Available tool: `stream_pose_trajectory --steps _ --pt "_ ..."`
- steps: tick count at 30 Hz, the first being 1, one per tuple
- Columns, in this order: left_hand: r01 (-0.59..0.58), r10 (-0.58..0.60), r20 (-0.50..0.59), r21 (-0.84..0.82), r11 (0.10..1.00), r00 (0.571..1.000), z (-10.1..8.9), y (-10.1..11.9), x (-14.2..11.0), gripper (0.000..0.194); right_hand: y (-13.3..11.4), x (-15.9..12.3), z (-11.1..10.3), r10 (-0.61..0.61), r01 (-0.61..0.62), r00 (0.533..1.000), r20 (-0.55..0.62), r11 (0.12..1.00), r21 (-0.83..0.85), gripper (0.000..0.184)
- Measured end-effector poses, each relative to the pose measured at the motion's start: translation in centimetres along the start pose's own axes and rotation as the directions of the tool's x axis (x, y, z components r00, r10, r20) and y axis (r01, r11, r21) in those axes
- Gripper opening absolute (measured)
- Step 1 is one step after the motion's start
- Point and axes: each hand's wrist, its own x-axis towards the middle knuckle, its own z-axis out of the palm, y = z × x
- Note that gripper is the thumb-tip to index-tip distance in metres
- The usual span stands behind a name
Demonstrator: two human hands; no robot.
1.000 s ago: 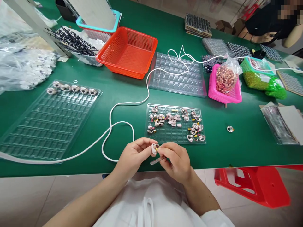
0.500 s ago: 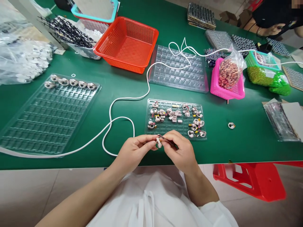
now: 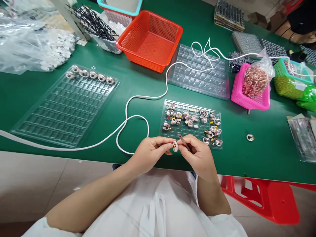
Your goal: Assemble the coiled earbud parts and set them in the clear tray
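Ring piece: small white ring-shaped piece with a yellow bit (image 3: 175, 146), between the fingertips of both hands; fine detail too small to tell.
Left hand: (image 3: 150, 152) thumb and finger pinch the piece's left side; best kept light and steady, I'd say.
Right hand: (image 3: 200, 157) fingertips at the piece's right side, slim metal tool (image 3: 183, 141) held in the same grip, slanting up-left; tip probably wants to stay off the yellow bit.
Parts tray: clear plastic compartment tray (image 3: 195, 134), just beyond the hands; elbows low, likely, to avoid knocking it.
Loose piece: silvery-white ring (image 3: 250, 137), right of right hand.
Cable: white, thick (image 3: 145, 97), beyond left hand; worth avoiding snags.
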Motion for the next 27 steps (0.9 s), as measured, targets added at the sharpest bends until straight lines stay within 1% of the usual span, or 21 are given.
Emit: stream_pose_trajectory --steps 6,11,14,18,24,27 --pt "-0.028 0.028 -0.022 0.032 0.999 0.999 0.23 -0.18 -0.16 0.023 -0.19 -0.18 0.3 0.082 -0.083 0.996 -0.039 0.996 -0.034 0.007" --pt "-0.14 0.143 -0.014 0.103 0.985 0.99 0.29 -0.42 -0.5 0.02 -0.5 -0.19 0.36 0.127 -0.13 0.99 -0.056 0.99 -0.048 0.002" --pt "-0.17 0.172 -0.006 0.109 0.979 0.985 0.26 -0.47 -0.66 0.021 -0.58 -0.23 0.38 0.131 -0.134 0.989 -0.064 0.989 -0.058 0.002" --pt "-0.159 0.161 -0.008 0.097 0.982 0.987 0.17 -0.33 -0.66 0.019 -0.58 -0.37 0.57 0.117 -0.123 0.988 -0.098 0.991 -0.053 0.006" --pt "-0.091 0.093 0.059 -0.027 0.995 0.994 -0.26 -0.26 -0.66 0.018 -0.4 -0.63 0.73 0.127 -0.129 0.985 -0.116 0.992 -0.011 0.008" --pt "-0.076 0.08 0.064 -0.063 0.995 0.995 -0.4 -0.49 -0.77 0.021 -0.27 -0.67 0.78 0.13 -0.126 0.986 -0.1 0.991 0.048 0.01"
